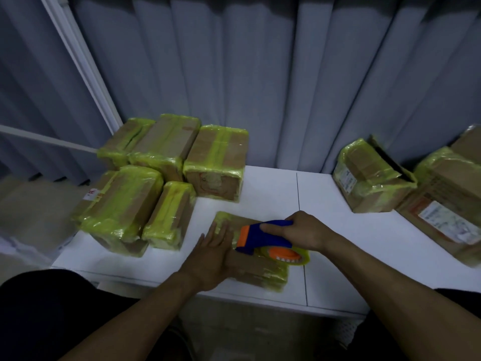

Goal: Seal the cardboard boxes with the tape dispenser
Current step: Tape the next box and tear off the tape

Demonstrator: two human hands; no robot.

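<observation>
The right hand [303, 231] grips a blue and orange plastic tape dispenser [263, 237], its fingers curled round the blue handle. The dispenser sits on top of a flat brown cardboard box [257, 272], which lies on the white table [338, 230] directly under both hands. A roll of clear yellowish tape [299, 254] is mounted at the dispenser's near end, just below the right wrist.

The left hand [212, 259] holds nothing. It lies flat with its fingers straight and close together, pressing down on the left part of the box. It is just to the left of the dispenser, and its fingertips are close to the orange front. Yellow-green tape already covers the box's edges on the far side of the left hand and below the right hand.

Beyond the left hand and further left stands a cluster of brown cardboard boxes banded in yellow-green tape [156, 178], packed against each other. Well to the right of the right hand sit more taped cardboard boxes [369, 175], the nearest with a dark flap sticking up. A grey pleated curtain [260, 74] hangs behind the table.
</observation>
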